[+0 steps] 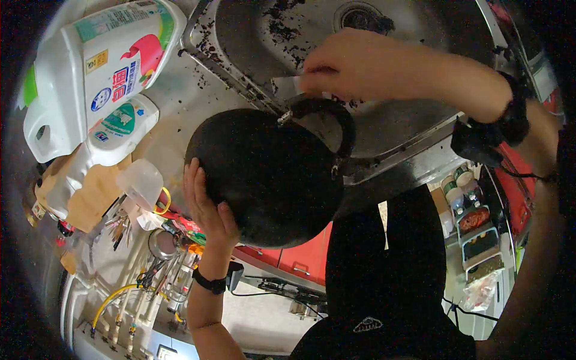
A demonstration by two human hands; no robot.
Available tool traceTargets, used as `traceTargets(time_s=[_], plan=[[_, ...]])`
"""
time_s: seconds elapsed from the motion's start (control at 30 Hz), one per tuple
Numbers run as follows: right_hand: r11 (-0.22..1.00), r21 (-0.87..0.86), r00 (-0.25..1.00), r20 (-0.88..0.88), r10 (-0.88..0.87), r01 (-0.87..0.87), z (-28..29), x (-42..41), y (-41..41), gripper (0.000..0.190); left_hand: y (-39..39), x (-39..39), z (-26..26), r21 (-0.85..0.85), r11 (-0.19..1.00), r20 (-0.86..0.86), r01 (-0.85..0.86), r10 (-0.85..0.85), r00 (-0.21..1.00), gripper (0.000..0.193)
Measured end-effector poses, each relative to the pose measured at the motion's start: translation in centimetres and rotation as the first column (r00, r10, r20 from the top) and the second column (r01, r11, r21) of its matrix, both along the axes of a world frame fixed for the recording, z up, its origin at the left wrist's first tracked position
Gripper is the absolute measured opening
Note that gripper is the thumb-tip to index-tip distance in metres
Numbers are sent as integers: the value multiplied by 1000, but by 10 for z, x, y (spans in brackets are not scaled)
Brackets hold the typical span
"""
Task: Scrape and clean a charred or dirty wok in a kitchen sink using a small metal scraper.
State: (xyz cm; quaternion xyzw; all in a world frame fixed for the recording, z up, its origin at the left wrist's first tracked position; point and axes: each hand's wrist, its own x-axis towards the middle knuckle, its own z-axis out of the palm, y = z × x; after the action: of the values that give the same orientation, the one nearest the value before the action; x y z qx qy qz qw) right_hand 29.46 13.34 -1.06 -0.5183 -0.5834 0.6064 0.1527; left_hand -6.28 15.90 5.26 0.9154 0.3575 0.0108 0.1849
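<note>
A round black pan or wok (265,180), with a curved black loop handle (346,128) on its upper right side, sits over the front corner of a stainless steel sink (432,90). The palm and spread fingers of my left hand (209,211) grip its lower left edge. Just above the loop handle, my right hand (344,65) is closed around a small flat whitish piece (285,85), most of it hidden by the fingers. Dark flakes (283,31) are scattered over the sink's bottom and rim, with some on the counter. My right hand partly covers the area near the drain (360,18).
A large white detergent jug (108,67) and a smaller white bottle (123,126) lie left of the pan. Beyond them are a translucent plastic cup (146,184) and a bundle of utensils (121,225). Red cabinet doors (299,256) show below; seasoning containers (477,225) stand at right.
</note>
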Motion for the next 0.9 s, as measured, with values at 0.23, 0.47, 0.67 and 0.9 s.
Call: traceTargets(time_s=[0.23, 0.47, 0.67, 0.9], plan=[[835, 422, 934, 204, 293, -354, 8, 4, 22, 18, 1, -7, 7, 30, 1000, -68, 0, 2, 998, 56], [443, 690, 819, 499, 283, -573, -5, 1, 42, 15, 0, -18, 6, 33, 999, -102, 3, 0, 995, 55], [160, 803, 793, 496, 353, -574, -11, -7, 62, 15, -3, -6, 10, -6, 999, -132, -46, 45, 990, 53], [224, 848, 855, 395, 336, -480, -43, -8, 49, 25, -4, -6, 8, -12, 999, -112, -44, 42, 993, 53]])
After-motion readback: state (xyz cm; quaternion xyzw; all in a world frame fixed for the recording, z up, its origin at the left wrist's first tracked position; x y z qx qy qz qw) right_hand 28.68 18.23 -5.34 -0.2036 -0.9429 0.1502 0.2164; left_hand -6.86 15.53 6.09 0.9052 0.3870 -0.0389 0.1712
